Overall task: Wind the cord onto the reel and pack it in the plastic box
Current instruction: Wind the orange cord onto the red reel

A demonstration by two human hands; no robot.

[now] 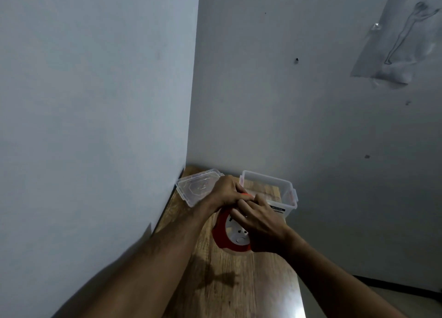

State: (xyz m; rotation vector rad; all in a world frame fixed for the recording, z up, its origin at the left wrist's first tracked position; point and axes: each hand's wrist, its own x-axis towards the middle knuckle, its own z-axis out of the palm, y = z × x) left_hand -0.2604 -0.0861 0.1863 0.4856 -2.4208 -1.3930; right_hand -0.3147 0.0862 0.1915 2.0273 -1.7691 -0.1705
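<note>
Gripping the round red-and-white cord reel at lower centre of the frame, the left hand curls over its far rim and the right hand clasps its face. A slip could unspool hidden cord. The clear plastic box stands open behind, its lid left on the wooden bench.

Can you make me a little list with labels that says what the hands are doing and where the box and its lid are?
left hand: grips the reel's far edge
right hand: rests over the reel's top
reel: red and white, on the wooden table
plastic box: clear, open, behind the reel
lid: off, lying left of the box
cord: hidden
</note>
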